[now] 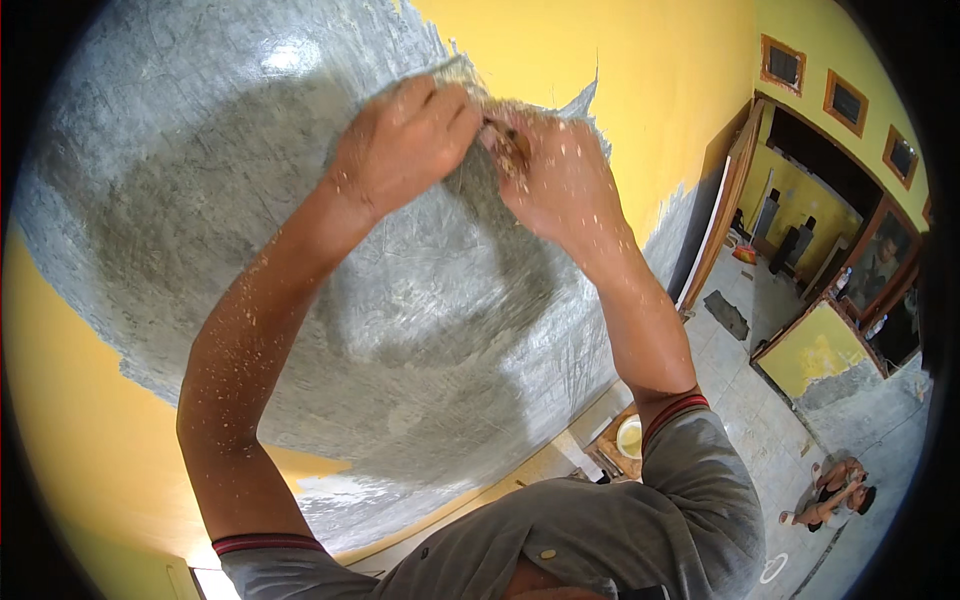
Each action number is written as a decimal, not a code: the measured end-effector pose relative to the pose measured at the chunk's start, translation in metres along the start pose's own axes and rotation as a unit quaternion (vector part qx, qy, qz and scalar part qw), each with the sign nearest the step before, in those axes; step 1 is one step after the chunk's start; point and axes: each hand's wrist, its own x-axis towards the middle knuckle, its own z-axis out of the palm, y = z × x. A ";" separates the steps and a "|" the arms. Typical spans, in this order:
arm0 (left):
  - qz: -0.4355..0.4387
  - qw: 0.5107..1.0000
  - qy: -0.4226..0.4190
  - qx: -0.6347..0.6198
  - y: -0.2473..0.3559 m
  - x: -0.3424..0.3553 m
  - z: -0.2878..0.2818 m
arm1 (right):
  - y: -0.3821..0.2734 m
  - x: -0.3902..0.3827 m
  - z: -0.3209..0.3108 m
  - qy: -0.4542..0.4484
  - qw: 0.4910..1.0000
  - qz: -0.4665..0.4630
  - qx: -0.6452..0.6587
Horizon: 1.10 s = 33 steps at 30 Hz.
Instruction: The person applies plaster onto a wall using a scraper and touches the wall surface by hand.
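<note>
Paint (590, 45), yellow, at the top centre, ends raggedly against grey wall (430, 300); it looks thin, light and brittle, easiest taken at that flaked edge. Left hand (408, 145) is curled; I cannot tell what it grips. Just beside it, the right hand (565, 180) closes around a partly hidden brownish tool (518, 152), probably stiff and light. Lower right of centre, a tub (619, 440) looks pale yellow inside, its contents unclear.

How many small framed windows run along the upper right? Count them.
3 clear ones: the top window, middle window and lower window, in a slanting row. A brown sliver beyond may be another.
</note>
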 end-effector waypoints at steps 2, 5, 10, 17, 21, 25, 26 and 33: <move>0.015 0.998 0.057 -0.028 0.008 -0.003 0.000 | 0.002 -0.001 0.000 -0.019 1.000 0.000 -0.011; -0.012 0.999 0.014 -0.030 -0.012 0.003 0.003 | 0.004 0.014 0.005 0.014 0.997 -0.060 -0.053; 0.002 1.000 0.030 -0.010 0.000 -0.008 0.009 | 0.010 0.006 0.006 -0.020 0.999 -0.022 -0.033; -0.056 0.998 -0.005 -0.024 -0.011 0.005 -0.007 | 0.001 0.025 -0.004 -0.031 0.998 -0.026 -0.038; 0.003 0.999 0.046 -0.009 -0.011 0.006 0.000 | 0.000 0.023 -0.007 -0.039 0.999 -0.007 -0.026; -0.063 0.997 0.017 -0.033 -0.015 0.009 -0.006 | -0.004 0.031 -0.009 -0.014 0.999 -0.035 -0.027; -0.034 0.999 0.028 -0.023 -0.009 0.005 -0.002 | 0.000 0.024 -0.012 -0.034 0.999 -0.024 -0.022; -0.066 0.998 0.010 -0.006 -0.036 0.011 -0.008 | -0.014 0.049 -0.003 0.019 0.995 -0.079 -0.063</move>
